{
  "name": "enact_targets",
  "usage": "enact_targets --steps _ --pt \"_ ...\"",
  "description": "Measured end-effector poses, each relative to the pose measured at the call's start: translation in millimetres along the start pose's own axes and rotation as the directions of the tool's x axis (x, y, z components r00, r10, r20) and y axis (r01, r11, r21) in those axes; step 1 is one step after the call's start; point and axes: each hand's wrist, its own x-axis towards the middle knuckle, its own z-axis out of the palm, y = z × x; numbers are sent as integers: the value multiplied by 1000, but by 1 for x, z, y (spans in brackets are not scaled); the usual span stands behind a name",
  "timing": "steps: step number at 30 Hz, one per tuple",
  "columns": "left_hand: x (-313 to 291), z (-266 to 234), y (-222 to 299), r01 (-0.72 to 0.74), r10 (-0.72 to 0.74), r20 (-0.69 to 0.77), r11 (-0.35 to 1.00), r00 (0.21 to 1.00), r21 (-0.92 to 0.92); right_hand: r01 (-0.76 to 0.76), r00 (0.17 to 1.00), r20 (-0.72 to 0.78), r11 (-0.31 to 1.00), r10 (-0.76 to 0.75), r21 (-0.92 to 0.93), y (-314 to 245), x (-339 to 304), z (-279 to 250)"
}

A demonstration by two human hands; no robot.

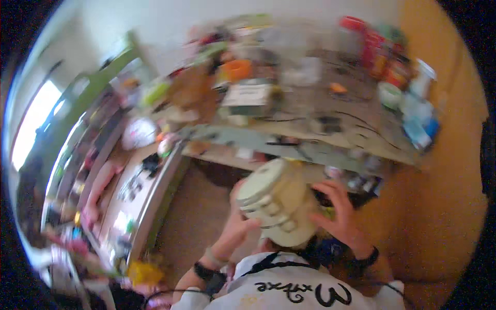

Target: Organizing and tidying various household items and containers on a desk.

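In front of my chest is a cream, rounded, bag-like thing (276,201) with straps and buckles across its side; its exact kind is unclear in the blur. My left hand (238,219) grips its left side, thumb across the front and fingers behind it. On the opposite side my right hand (337,211) curves toward it, fingertips and thumb at its right edge. The thing leans to the left between my hands. Dark bands circle both wrists.
A cluttered desk (356,139) stands ahead, with a white-topped box (248,98), an orange roundish thing (237,70) and bottles and packages at its right end. Cables trail over the desktop. At left stands a green-edged shelf unit (137,175) with many small things. A wooden panel (454,155) rises at right.
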Motion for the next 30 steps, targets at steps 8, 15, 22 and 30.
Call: enact_targets --steps 8,15,22,30 --pt "-41 -24 -18 -177 210 -194 968 958 176 -5 993 117 1000 4 15 -25 19 65" --pt "-54 -60 -27 -321 471 -275 833 838 450 7 976 215 999 -18 48 -4 33 116" --pt "-109 -116 9 -153 346 -382 879 857 453 -549 805 585 498 99 671 -2 65 209" --pt "-168 -219 19 106 317 -417 675 852 730 -699 606 788 546 107 462 -58 86 330"
